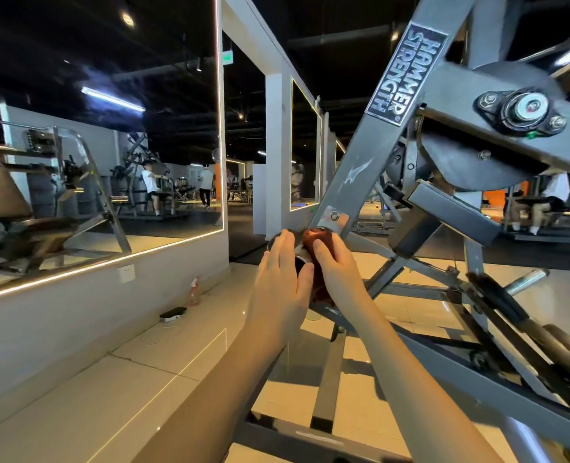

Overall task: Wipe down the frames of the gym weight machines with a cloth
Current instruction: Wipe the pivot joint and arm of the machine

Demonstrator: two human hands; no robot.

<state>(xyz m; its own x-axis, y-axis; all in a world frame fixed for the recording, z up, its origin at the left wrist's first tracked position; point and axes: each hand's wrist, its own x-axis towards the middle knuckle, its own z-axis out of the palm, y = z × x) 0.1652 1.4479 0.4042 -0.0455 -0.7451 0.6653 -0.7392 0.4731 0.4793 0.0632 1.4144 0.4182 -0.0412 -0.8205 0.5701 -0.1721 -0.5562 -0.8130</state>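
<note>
While the right hand (338, 272) grips the rust-red cloth (315, 237) against the slanted frame bar (370, 155) at its lower end, the left hand (282, 282) wraps a dark grip (272, 242) beside it | machine struts (410, 289) and weight peg (525, 279) crowd the right | spray bottle (195, 292) and power strip (173, 314) sit left by the mirror wall (76, 312) | open tile floor (177, 355) between

The cloth (317, 242) is showing rusty red-brown at the centre beside the black handle (299, 262), while the machine frame (360, 155) is running plain grey toward one o'clock, carrying a black label (407, 73) with silvery-white block letters. The floor (143, 362) is gleaming in cream tiles at seven o'clock, a green sign (227, 57) is glowing at eleven o'clock, and an orange panel (497, 198) is peeking through at three o'clock.
</note>
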